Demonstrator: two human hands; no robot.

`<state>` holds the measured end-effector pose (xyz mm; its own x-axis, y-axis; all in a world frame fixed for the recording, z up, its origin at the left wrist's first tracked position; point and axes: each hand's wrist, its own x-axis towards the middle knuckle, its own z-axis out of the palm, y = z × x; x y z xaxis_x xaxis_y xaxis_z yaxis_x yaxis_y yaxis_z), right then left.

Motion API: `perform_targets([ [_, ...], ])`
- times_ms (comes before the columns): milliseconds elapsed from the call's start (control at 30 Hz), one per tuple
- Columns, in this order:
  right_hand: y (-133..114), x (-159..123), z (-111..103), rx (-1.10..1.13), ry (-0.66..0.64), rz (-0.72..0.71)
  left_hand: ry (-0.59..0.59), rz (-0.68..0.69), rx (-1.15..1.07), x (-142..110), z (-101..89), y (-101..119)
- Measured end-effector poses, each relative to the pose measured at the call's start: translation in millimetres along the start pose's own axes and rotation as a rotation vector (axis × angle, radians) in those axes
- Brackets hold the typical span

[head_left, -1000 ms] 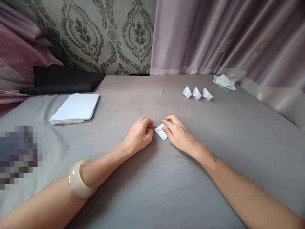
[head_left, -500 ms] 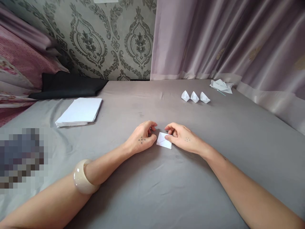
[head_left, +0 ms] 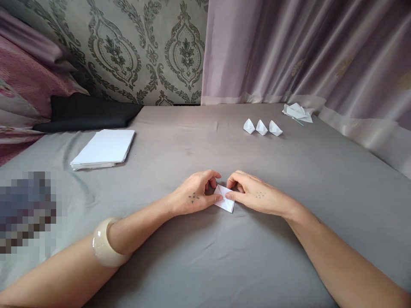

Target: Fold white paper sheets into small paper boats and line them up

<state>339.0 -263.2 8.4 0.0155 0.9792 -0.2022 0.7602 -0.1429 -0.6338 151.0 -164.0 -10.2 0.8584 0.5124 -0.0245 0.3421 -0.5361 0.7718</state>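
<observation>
A small folded white paper, creased across its face, is held low over the grey cloth between my two hands. My left hand pinches its left side, the thumb lying on top and the fingers curled behind. On the opposite side my right hand grips the paper too, its thumb pressed on the face close to the left thumb. The fingertips behind the paper are partly hidden.
Three small folded paper boats stand in a row at the back right. Beyond them lies a pile of folded paper with a thin green stick. A stack of white paper sits at left, before a black cloth.
My left hand, earlier just beside the folded paper, now has its thumb on it. The paper has turned slightly and sits a little nearer to me, with both hands.
</observation>
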Motion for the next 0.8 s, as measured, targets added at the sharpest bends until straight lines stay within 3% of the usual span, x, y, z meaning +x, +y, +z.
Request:
perform_targets([
  [233, -1, 1, -5, 0.159, -0.137, -0.036, -0.062, 0.035, -0.339, 1, 2.9, -2],
  [333, -2, 4, -6, 0.289, -0.193, -0.022, -0.035, -0.003, -0.537, 2, 4.7, 2],
  [467, -1, 10, -4, 0.522, -0.031, 0.006, 0.097, -0.083, -0.685, 4, 0.8, 7],
  [567, 0, 16, 1, 0.664, 0.107, 0.000, 0.190, -0.075, -0.607, 5, -3.1, 6],
  [667, 1, 21, 9, 0.714, 0.161, -0.009, 0.278, -0.030, -0.376, 5, -3.8, 0],
  [800, 2, 26, 20, 0.518, 0.298, -0.091, 0.431, 0.162, 0.040, 6, -2.4, -8],
])
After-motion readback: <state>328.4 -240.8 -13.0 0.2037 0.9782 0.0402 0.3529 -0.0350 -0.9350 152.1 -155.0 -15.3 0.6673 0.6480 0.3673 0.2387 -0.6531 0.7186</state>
